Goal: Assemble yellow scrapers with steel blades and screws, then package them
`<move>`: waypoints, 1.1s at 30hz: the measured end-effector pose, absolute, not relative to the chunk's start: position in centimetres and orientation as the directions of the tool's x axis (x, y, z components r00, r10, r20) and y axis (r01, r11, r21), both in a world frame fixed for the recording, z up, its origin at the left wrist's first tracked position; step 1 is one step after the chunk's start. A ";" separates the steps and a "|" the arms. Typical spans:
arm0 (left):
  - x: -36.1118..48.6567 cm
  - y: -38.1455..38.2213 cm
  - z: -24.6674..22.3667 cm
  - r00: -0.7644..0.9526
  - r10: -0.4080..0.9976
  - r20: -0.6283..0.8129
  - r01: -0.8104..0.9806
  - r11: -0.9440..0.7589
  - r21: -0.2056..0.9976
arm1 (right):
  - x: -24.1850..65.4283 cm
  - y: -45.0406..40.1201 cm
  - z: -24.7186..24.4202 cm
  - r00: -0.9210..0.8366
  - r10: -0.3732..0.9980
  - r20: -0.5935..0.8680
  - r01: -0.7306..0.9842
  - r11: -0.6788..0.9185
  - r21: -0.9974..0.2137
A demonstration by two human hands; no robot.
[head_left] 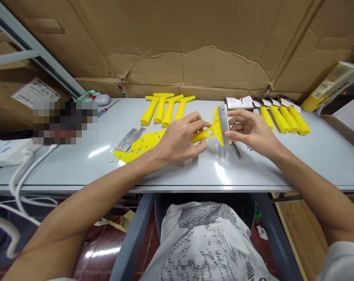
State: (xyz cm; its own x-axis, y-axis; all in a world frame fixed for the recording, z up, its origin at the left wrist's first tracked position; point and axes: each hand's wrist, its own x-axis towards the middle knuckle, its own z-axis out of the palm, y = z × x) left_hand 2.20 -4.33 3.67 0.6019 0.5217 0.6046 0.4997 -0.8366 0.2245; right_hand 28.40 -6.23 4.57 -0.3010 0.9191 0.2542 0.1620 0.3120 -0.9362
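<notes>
My left hand (179, 138) is closed around the yellow handle of a scraper (201, 136), held just above the table with its wide head toward the right. A flat metal blade (224, 124) lies along that head. My right hand (250, 128) pinches the blade's right side between thumb and fingers. Beneath my right hand a thin metal tool (237, 151) lies on the table, its far end hidden. Beside my left hand are flat yellow plates (147, 143) with holes, partly covered by my wrist, and several loose metal blades (127, 140).
Several yellow handles (159, 109) lie at the back of the white table (77, 168). Scrapers with yellow grips (282, 119) lie in a row at back right, near a yellow package (326, 91). A cardboard sheet (194, 47) stands behind. White cables (21, 179) hang at left.
</notes>
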 end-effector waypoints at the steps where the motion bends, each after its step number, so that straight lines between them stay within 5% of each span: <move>1: 2.2 -4.4 3.6 0.604 0.519 0.605 0.509 -0.835 0.208 | 28.3 -6.2 4.4 -0.305 0.919 0.250 0.183 0.313 -0.932; 11: 2.1 -4.7 3.4 0.716 0.387 0.581 0.538 -0.836 -0.108 | 28.3 -6.2 4.2 -0.406 0.886 0.226 0.351 0.379 -0.856; 16: 1.8 -4.5 3.2 0.803 0.299 0.515 0.484 -0.831 -0.272 | 28.0 -6.4 3.9 -0.446 0.878 0.175 0.294 0.328 -0.898; 26: 1.9 -4.6 2.8 0.827 0.325 0.458 0.479 -0.834 -0.273 | 27.8 -6.7 3.8 -0.397 0.907 0.139 0.250 0.253 -0.935; 33: 2.2 -5.2 3.4 0.872 0.438 0.219 0.479 -0.856 -0.193 | 29.0 -5.9 4.3 -0.163 0.900 0.404 0.559 0.422 -0.714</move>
